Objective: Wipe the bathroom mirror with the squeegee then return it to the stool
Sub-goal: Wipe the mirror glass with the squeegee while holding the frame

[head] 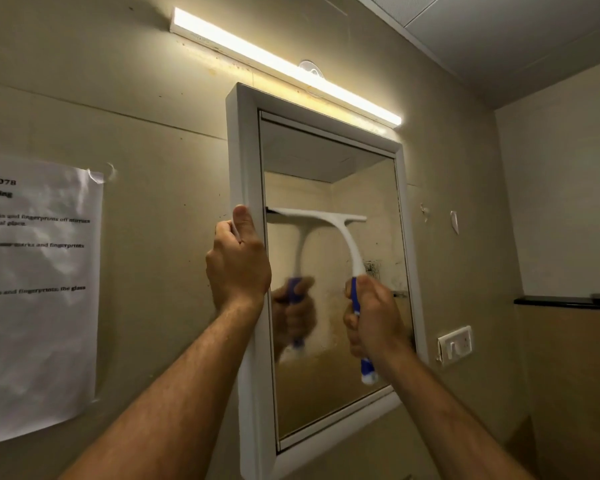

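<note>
Forearms, two, bare, rising from the bottom edge toward the mirror (329, 393).

Left hand (238, 265): wrapped around the mirror's left frame (245, 150) near mid-height, thumb upright on the front face, fingers curled behind the edge. Steadies the mirror.

Right hand (374, 318): fisted around the blue handle of the squeegee (340, 230), wrist low, handle end showing below the palm.

Squeegee: white neck curving up and left from the grip; blade lying level across the glass, its left end at the left frame, upper half of the mirror. Blade seems to touch the glass, though blur leaves this uncertain.

Glass: hazy, with dark specks near the right edge.

Step in hand, as judged: wiping stroke. Done well, the blade keeps level, pressure even along its full width, one straight pull downward, strokes overlapping toward the right edge; left hand holds the frame firm.

Stool: not in view.
</note>
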A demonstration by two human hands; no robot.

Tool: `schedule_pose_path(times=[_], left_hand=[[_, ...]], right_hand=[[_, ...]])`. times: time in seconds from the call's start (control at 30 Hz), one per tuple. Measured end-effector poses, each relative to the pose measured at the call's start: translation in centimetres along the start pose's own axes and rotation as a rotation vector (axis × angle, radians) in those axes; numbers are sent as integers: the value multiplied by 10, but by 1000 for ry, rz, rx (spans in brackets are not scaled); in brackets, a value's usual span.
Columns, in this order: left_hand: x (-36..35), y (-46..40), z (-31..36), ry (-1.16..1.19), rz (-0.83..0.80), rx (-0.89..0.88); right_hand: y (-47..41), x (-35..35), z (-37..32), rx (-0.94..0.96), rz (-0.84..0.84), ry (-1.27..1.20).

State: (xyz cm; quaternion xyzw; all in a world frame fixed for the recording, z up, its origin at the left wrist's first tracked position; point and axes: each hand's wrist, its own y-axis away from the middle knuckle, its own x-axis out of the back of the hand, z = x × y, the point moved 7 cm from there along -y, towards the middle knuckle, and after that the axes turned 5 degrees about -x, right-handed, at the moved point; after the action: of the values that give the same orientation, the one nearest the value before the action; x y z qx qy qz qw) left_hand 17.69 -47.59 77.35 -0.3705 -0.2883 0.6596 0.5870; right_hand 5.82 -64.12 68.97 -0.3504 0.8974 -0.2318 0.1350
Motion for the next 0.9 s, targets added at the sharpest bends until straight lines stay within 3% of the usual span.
schedule_pose_path(times=[0.2, 0.5, 0.77, 0.9], left_hand=[[2, 1, 1, 2, -5, 0], [3, 4, 4, 15, 10, -6], [3, 3, 2, 26, -1, -20], [3, 3, 2, 26, -3, -28]], right_hand=[[-25, -7, -46, -4, -24, -48], [15, 4, 34, -38, -6, -24], [-26, -9, -48, -2, -19, -84], [-20, -12, -29, -5, -28, -114]])
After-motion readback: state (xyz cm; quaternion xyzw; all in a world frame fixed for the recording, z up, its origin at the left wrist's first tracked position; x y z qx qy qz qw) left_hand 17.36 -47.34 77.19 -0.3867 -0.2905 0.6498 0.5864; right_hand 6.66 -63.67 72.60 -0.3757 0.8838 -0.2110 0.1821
